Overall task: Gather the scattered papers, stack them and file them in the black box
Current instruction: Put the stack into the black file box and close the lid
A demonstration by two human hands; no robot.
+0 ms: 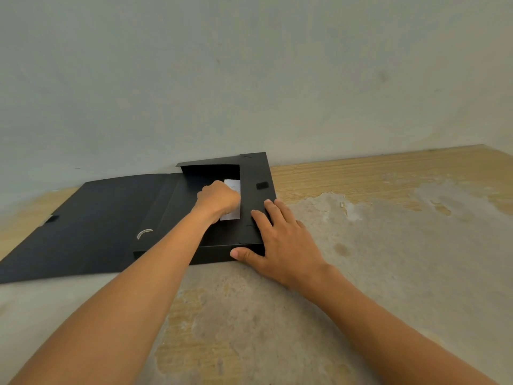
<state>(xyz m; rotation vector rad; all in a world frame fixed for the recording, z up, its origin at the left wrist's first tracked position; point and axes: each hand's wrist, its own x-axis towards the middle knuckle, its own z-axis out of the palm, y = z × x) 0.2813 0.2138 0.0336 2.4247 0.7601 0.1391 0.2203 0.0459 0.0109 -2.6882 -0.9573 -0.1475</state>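
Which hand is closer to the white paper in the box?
Left. The left hand is inside the black box, on the white paper; the right hand rests on the box's outer corner.

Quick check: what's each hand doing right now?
Left hand: closed, pressing on the papers inside the black box.
Right hand: open, flat on the box's near right corner.

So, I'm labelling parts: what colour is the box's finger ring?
Silvery metal ring on the black box spine, head view.

One head-worn wide-angle view looks forward and down, close over the table (388, 245), wall (249, 65) filling the upper frame.
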